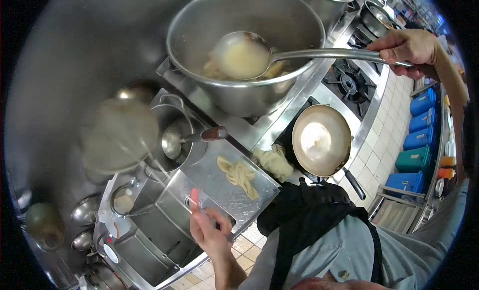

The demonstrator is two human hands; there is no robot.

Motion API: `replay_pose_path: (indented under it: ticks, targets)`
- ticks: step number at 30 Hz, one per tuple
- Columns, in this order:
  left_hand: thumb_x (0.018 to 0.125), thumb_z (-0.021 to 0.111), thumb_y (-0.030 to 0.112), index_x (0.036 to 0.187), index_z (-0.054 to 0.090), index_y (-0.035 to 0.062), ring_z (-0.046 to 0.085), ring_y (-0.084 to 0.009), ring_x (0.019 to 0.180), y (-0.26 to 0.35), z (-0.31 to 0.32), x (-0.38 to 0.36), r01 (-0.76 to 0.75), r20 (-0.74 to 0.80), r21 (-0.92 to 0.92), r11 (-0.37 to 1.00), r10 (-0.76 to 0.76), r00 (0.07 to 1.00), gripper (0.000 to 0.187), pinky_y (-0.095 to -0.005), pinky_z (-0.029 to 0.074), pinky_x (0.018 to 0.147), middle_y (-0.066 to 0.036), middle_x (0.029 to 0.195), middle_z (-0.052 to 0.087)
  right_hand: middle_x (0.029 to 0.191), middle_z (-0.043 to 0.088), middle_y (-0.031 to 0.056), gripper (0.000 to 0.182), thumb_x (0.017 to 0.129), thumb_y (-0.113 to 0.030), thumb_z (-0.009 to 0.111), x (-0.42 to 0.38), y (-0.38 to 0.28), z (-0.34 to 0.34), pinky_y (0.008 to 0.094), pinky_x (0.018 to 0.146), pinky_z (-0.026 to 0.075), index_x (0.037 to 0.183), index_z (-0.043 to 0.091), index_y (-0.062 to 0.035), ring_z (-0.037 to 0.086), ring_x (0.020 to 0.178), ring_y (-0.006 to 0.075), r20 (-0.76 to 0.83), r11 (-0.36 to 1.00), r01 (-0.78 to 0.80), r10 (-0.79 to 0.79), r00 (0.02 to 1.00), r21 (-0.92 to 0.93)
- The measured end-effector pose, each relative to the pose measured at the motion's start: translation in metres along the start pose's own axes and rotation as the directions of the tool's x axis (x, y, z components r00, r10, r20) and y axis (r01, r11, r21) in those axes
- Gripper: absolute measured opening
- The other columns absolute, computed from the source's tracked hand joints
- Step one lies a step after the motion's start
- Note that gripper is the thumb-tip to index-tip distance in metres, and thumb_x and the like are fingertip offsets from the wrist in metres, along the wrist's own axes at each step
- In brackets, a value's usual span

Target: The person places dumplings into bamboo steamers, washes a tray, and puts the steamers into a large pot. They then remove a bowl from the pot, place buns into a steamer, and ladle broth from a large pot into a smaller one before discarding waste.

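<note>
My right hand (409,53) is closed around the long handle of a large metal ladle (324,53). The ladle's bowl holds cloudy, pale yellow liquid and is over the opening of a big steel stockpot (239,93). Pale pieces show inside the pot, partly hidden by the ladle. Low in the view, my left hand (212,232) grips a handle, its index finger stretched along it. That handle runs to a round strainer (119,135), smeared by motion, over the area beside a smaller pot. A second ladle (172,143) with a wooden handle rests in that smaller pot (197,150).
A frying pan (322,140) sits on the stove, near a gas burner (349,85). Cloths (239,177) lie on the metal counter beside a steel sink (169,225). Blue and green bins (414,160) line a shelf at right. Another pot (376,18) stands farther back.
</note>
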State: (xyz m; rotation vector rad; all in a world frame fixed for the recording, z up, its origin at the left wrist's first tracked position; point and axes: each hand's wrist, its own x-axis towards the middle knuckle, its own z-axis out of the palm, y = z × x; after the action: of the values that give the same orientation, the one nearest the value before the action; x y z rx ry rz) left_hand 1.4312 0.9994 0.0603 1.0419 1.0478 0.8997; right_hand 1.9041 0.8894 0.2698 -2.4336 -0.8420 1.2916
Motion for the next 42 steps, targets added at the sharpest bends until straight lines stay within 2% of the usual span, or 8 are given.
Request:
replay_pose_path:
  ticks: [20,23,28,29,31,34,35,42]
  targets:
    - [0.106,0.047,0.051,0.144,0.047,-0.0103,0.034,-0.0053,0.045,0.005,0.011,-0.010,-0.004,0.363,0.053,0.999,-0.015,0.932,0.072,-0.0225,0.022,0.040,-0.002,0.059,0.049,0.051,0.057,0.0041,0.065,0.093,-0.045,0.069,-0.120,0.101,-0.008,0.0221,0.027,0.041,0.129,0.060,0.0084,0.052,0.033,0.0080,-0.441,0.999,-0.046,0.040,0.896,-0.001]
    - [0.107,0.049,0.045,0.118,0.062,-0.0130,0.036,-0.0065,0.045,0.009,0.025,-0.014,-0.003,0.339,0.049,0.999,-0.014,0.941,0.060,-0.0216,0.027,0.043,-0.004,0.059,0.050,0.061,0.054,0.0037,0.051,0.099,-0.033,0.063,-0.151,0.114,-0.006,0.0248,0.036,0.037,0.134,0.057,0.0047,0.048,0.043,0.0096,-0.301,0.973,-0.071,0.137,0.944,0.217]
    - [0.107,0.051,0.026,0.068,0.040,0.0037,0.036,-0.0064,0.049,0.001,0.034,-0.021,-0.121,0.494,0.201,0.972,0.006,0.870,0.046,-0.0246,0.047,0.060,-0.009,0.061,0.054,0.065,0.053,0.0035,0.047,0.102,-0.028,0.060,-0.175,0.166,0.011,0.0258,0.039,0.035,0.135,0.056,0.0037,0.046,0.046,0.0100,-0.264,0.940,-0.163,0.246,0.933,0.299]
    - [0.107,0.051,0.026,0.068,0.040,0.0037,0.036,-0.0064,0.049,-0.005,0.031,-0.021,-0.118,0.499,0.210,0.970,-0.002,0.867,0.046,-0.0246,0.047,0.060,-0.009,0.061,0.054,0.058,0.055,0.0036,0.055,0.098,-0.036,0.063,-0.175,0.188,0.021,0.0241,0.033,0.037,0.132,0.057,0.0064,0.049,0.040,0.0088,-0.383,0.960,-0.224,0.274,0.882,0.171]
    - [0.106,0.053,0.028,0.140,0.054,-0.0087,0.036,-0.0030,0.048,-0.017,0.028,-0.023,-0.228,0.657,0.345,0.911,-0.060,0.751,0.050,-0.0201,0.027,0.044,0.002,0.063,0.049,0.054,0.056,0.0044,0.062,0.095,-0.042,0.067,-0.173,0.195,0.026,0.0235,0.029,0.040,0.135,0.058,0.0048,0.051,0.035,0.0095,-0.272,0.945,-0.307,0.327,0.905,0.113]
    - [0.104,0.050,0.010,0.120,0.067,-0.0083,0.042,-0.0049,0.056,-0.007,0.059,-0.062,-0.041,0.438,0.662,0.749,-0.342,0.831,0.030,-0.0243,0.048,0.088,-0.008,0.065,0.057,0.055,0.056,0.0035,0.059,0.096,-0.038,0.066,-0.159,0.240,0.047,0.0231,0.029,0.039,0.135,0.057,0.0066,0.051,0.037,0.0091,-0.018,0.941,-0.297,0.304,0.953,0.162]
    - [0.103,0.052,0.009,0.142,0.055,-0.0013,0.050,-0.0070,0.060,-0.029,0.039,-0.055,-0.238,0.559,0.675,0.699,-0.274,0.782,0.041,-0.0249,0.049,0.074,-0.003,0.068,0.062,0.055,0.056,0.0035,0.059,0.096,-0.038,0.066,-0.154,0.253,0.053,0.0231,0.029,0.039,0.135,0.057,0.0066,0.051,0.037,0.0091,-0.013,0.940,-0.296,0.302,0.953,0.168]
    - [0.103,0.056,0.019,0.138,0.060,0.0006,0.064,-0.0191,0.066,-0.051,0.019,-0.063,-0.256,0.458,0.812,0.525,-0.299,0.837,0.039,-0.0385,0.048,0.061,-0.013,0.078,0.074,0.058,0.053,-0.0001,0.050,0.102,-0.028,0.060,-0.127,0.307,0.091,0.0250,0.034,0.037,0.141,0.054,0.0024,0.048,0.040,0.0077,0.154,0.921,-0.275,0.241,0.958,0.276]
